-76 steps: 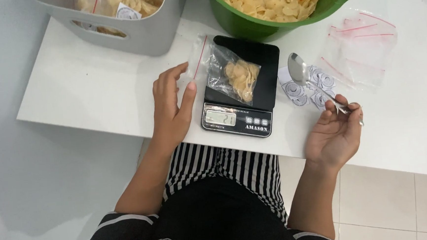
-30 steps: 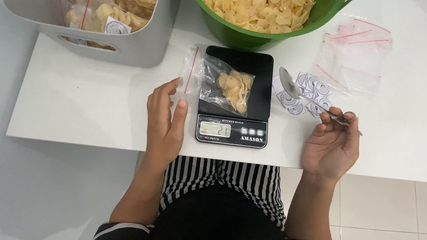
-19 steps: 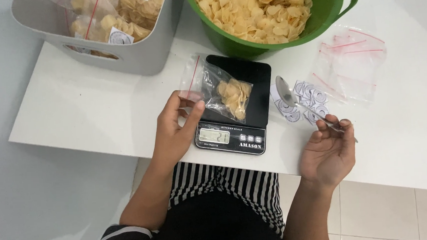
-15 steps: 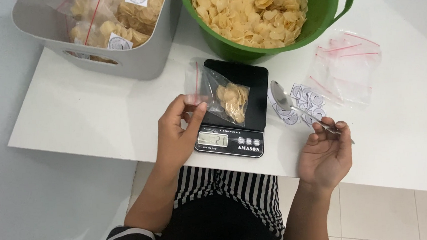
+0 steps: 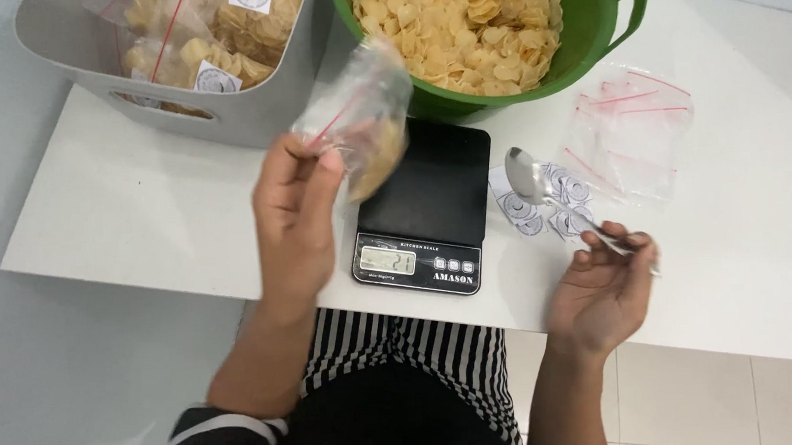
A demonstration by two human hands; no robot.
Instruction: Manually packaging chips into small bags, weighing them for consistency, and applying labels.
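My left hand (image 5: 293, 210) grips a small clear zip bag of pale chips (image 5: 367, 123) by its red-striped top and holds it in the air, blurred, above the left edge of a black digital kitchen scale (image 5: 427, 213). The scale's platform is bare. My right hand (image 5: 602, 288) holds a metal spoon (image 5: 541, 191) by its handle, with the bowl resting over several round paper labels (image 5: 542, 209) to the right of the scale.
A green tub (image 5: 585, 18) full of chips stands behind the scale. A grey bin (image 5: 225, 118) with filled, labelled bags is at the back left. Empty zip bags (image 5: 633, 130) lie at the right on the white table (image 5: 139, 211).
My left hand took hold of the bag's top on the scale and lifted it off, up and to the left. The right hand with the spoon stayed in place.
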